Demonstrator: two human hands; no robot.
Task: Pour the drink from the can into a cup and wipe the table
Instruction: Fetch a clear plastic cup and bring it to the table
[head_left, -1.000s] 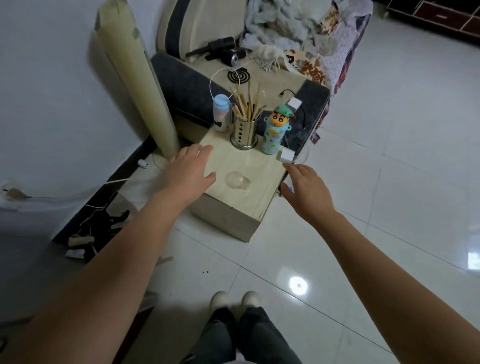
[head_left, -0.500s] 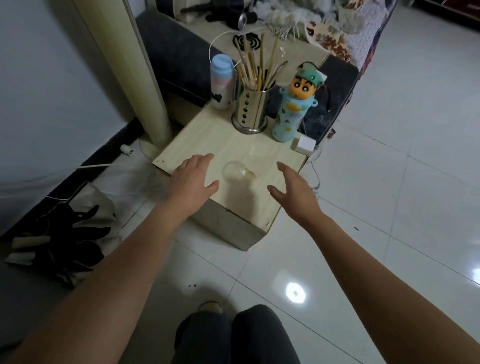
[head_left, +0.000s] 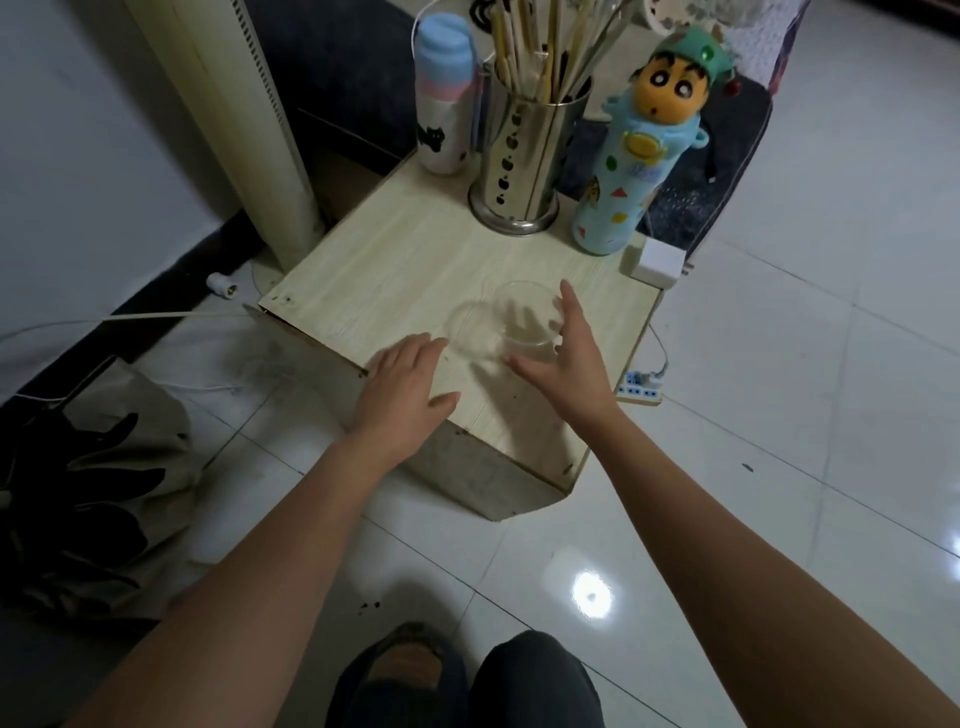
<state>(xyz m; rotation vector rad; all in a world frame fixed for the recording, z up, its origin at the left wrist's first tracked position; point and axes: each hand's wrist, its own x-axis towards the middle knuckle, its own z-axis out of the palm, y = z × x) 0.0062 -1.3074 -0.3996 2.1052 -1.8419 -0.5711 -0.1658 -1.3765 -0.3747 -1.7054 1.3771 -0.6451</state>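
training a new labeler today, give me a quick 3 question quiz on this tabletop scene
1. True or false: the right hand is open beside the clear cup, not closed on it.
2. Which item stands between the pastel bottle and the cartoon bottle? A) a can B) the metal utensil holder C) a cloth
3. Fill in: the left hand lies palm down near the table's ____ edge.

Key
1. True; the fingers are spread at the cup's side.
2. B
3. Front; it holds nothing.
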